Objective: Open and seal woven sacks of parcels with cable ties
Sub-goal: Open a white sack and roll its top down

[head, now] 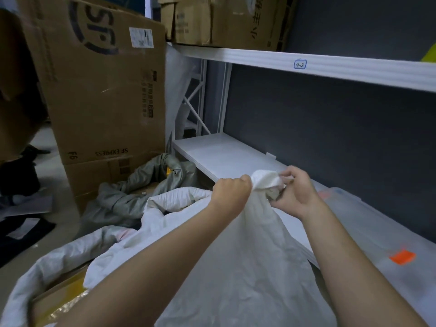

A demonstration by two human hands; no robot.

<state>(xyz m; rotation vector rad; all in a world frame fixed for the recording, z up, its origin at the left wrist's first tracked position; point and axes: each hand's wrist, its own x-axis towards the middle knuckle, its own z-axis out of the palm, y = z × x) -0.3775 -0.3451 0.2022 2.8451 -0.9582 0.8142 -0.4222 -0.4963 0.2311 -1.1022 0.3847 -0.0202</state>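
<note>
Both hands are on the sack, which is lifted beside the front edge of the low shelf. My left hand is fisted round the gathered neck; my right hand pinches its bunched tip. No cable tie is visible. If my left fist slackens, I expect the neck to spread and parcels to spill onto the floor.

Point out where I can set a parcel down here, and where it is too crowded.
Free: the white lower shelf, bare between the shelf upright and the two hands, left hand and right hand, gripping the white sack's neck. Crowded: the floor left of it, filled by the grey sack and the big cardboard box. A translucent bin takes the shelf's near right end.
</note>
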